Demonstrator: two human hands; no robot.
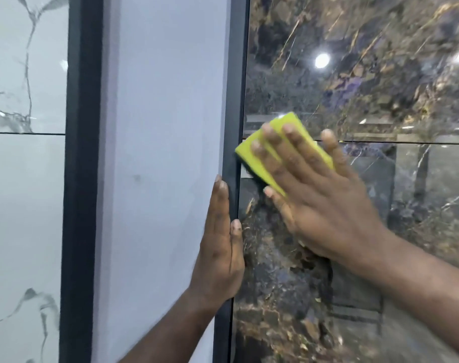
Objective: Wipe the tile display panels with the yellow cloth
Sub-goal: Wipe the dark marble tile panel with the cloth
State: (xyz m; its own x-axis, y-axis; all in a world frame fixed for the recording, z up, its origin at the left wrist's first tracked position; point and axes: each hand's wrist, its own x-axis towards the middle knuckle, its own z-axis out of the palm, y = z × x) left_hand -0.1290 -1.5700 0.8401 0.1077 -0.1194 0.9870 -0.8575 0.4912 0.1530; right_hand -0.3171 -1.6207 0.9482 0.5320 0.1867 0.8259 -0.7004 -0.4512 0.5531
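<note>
A glossy dark marble tile panel [367, 74] with gold veins fills the right half of the view. My right hand [317, 203] presses the folded yellow cloth [252, 150] flat against it, fingers spread, close to the panel's left edge and across a horizontal tile joint. My left hand [220, 247] grips the black frame edge [233, 100] of this panel, thumb on the tile side and fingers on the grey side. A white marble panel [24, 179] with grey veins stands at far left.
A plain pale grey surface [160, 153] lies between the two black frame posts [81, 179]. Ceiling lights reflect in the dark tile at upper right [322, 60].
</note>
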